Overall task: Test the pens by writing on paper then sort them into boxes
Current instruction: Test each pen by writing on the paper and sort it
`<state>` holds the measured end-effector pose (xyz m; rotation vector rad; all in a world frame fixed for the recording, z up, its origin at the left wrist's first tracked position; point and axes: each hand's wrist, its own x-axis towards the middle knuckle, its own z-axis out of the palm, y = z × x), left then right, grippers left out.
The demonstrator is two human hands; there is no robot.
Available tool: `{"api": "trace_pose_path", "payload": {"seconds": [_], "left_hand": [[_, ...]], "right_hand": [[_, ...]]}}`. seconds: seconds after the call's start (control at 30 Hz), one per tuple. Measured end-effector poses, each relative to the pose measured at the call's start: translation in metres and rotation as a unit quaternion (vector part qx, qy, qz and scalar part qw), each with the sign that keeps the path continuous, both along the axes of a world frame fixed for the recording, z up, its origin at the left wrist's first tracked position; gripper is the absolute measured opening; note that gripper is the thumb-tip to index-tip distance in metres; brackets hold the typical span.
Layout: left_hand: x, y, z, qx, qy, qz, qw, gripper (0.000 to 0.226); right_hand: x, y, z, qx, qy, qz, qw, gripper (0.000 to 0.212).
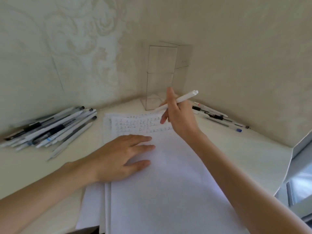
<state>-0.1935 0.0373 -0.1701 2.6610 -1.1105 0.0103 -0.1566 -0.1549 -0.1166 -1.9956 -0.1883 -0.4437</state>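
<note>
Right hand (179, 115): hovering above the far end of the paper, fingers curling round a white pen (185, 97) that is slanting up to the right.
Left hand (121, 156): lying flat with fingers straight, pressing on the paper stack (160, 191), whose far end is showing rows of handwritten marks.
Clear box (160, 76): standing upright in the far corner, just beyond the paper.
Pen pile (50, 129): lying at left on the cream desk (244, 149).
Smaller pen group (217, 115): lying at right beside the wall.
Patterned wallpaper (76, 48): covering both walls.
</note>
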Motion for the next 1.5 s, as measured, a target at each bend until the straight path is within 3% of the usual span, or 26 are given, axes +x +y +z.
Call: {"api": "trace_pose_path", "payload": {"seconds": [0.1,0.3,0.57,1.5], "left_hand": [[-0.006,0.003,-0.006,0.005,0.012,-0.018,1.000,0.068],[-0.011,0.004,-0.009,-0.017,0.007,-0.019,1.000,0.065],[-0.013,0.005,-0.011,-0.031,0.016,0.014,0.999,0.070],[-0.012,0.005,-0.010,-0.027,-0.002,0.005,1.000,0.067]], "right_hand": [[0.008,0.021,-0.007,0.048,0.066,0.065,0.995,0.046],[0.012,0.033,-0.046,0.061,0.111,0.060,0.990,0.027],[0.015,0.035,-0.048,0.012,0.088,0.034,0.996,0.020],[0.017,0.037,-0.052,-0.012,0.080,0.019,0.997,0.024]]}}
